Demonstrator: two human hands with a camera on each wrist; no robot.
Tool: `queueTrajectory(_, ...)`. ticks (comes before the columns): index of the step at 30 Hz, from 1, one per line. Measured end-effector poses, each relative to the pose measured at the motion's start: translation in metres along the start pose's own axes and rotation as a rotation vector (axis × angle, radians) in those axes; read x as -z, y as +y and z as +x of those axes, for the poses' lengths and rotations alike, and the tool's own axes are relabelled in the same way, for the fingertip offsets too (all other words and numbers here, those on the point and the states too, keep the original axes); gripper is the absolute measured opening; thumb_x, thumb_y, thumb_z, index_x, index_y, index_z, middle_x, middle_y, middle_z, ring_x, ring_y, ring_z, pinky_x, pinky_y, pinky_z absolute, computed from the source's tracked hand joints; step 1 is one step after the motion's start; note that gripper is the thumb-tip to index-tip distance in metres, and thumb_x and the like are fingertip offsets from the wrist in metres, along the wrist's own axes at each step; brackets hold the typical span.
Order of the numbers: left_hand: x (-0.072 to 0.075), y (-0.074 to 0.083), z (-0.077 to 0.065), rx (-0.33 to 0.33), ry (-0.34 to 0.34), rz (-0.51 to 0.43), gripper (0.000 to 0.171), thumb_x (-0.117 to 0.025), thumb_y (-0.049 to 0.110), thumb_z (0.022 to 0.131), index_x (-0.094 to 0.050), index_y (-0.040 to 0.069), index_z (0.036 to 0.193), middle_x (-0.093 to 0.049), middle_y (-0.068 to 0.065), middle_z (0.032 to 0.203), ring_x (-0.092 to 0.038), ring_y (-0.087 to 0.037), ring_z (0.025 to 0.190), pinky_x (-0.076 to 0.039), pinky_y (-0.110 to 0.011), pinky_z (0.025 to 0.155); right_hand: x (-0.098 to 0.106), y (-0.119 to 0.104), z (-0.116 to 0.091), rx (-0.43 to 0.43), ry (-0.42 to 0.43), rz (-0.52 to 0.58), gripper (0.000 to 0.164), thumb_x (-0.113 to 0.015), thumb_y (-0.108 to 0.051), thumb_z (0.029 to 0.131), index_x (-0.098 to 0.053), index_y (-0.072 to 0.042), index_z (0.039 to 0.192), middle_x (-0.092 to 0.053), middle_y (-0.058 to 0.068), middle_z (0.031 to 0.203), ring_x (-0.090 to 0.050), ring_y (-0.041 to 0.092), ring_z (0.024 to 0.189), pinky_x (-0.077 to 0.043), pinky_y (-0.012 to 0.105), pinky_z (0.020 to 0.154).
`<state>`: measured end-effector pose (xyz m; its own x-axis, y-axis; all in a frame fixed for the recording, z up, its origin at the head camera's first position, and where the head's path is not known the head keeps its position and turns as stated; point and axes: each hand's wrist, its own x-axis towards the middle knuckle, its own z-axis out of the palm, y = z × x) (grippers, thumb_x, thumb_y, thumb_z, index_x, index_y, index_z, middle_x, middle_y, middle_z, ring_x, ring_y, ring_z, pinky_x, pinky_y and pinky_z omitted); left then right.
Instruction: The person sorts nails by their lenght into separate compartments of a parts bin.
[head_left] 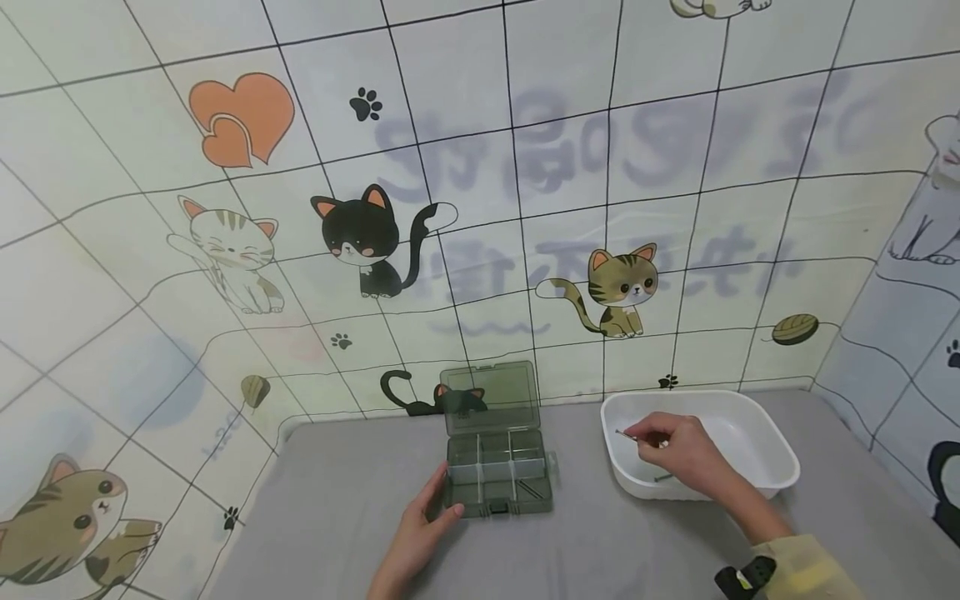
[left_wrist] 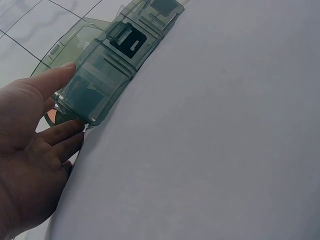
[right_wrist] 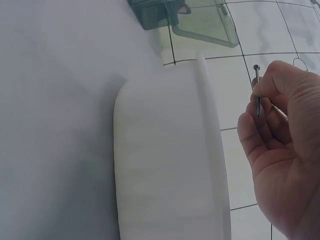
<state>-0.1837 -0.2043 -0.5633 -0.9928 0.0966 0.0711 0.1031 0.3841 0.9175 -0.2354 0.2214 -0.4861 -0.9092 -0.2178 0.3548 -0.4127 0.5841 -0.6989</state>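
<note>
My right hand pinches a small metal nail between thumb and fingertips, over the left part of a white tray. In the right wrist view the nail's flat head points up and its tip down. Another nail lies in the tray. My left hand holds the left front corner of a translucent green compartment box, thumb at the front and fingers along the side. The box's lid stands open at the back. Several nails lie in its front right compartment.
Grey cloth covers the table. Behind it and at both sides rises a white gridded sheet printed with cats. The box stands left of the tray, with a strip of cloth between them.
</note>
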Motion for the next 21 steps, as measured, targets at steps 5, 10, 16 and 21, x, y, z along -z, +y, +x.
queueTrajectory(5,-0.001,0.002,-0.002,-0.009,0.004,-0.034,0.069,-0.073,0.022,0.097,-0.042,0.011,0.158,-0.042,-0.021,0.157,-0.033,-0.036,0.148,-0.029,-0.039,0.118,-0.007,-0.006,0.001,-0.001,0.003,0.024,0.029,-0.067,0.012,0.079,-0.08,-0.007,0.096,-0.071,-0.001,0.085,-0.056,0.005,0.073,-0.05,0.023,0.062)
queueTrajectory(10,-0.002,0.006,-0.002,-0.011,0.014,-0.034,0.068,-0.073,0.021,0.097,-0.043,0.012,0.157,-0.043,-0.02,0.157,-0.035,-0.037,0.147,-0.03,-0.04,0.118,-0.018,-0.017,0.006,0.04,-0.007,0.058,0.031,-0.067,0.012,0.081,-0.081,-0.011,0.097,-0.071,-0.003,0.087,-0.057,0.005,0.074,-0.051,0.024,0.064)
queueTrajectory(16,-0.002,0.004,0.001,0.007,-0.012,-0.019,0.07,-0.072,0.025,0.098,-0.04,0.01,0.158,-0.041,-0.023,0.158,-0.031,-0.04,0.149,-0.023,-0.06,0.119,-0.034,-0.029,0.007,0.078,-0.022,0.064,0.034,-0.068,0.013,0.08,-0.081,-0.014,0.095,-0.066,-0.013,0.083,-0.057,0.003,0.073,-0.05,0.024,0.063)
queueTrajectory(21,0.0,0.004,-0.001,0.017,-0.003,-0.013,0.071,-0.072,0.025,0.098,-0.039,0.009,0.159,-0.041,-0.023,0.158,-0.031,-0.041,0.149,-0.023,-0.06,0.119,-0.043,-0.035,0.007,0.099,-0.058,0.067,0.033,-0.068,0.012,0.08,-0.08,-0.014,0.097,-0.065,-0.015,0.085,-0.057,0.002,0.074,-0.051,0.024,0.064)
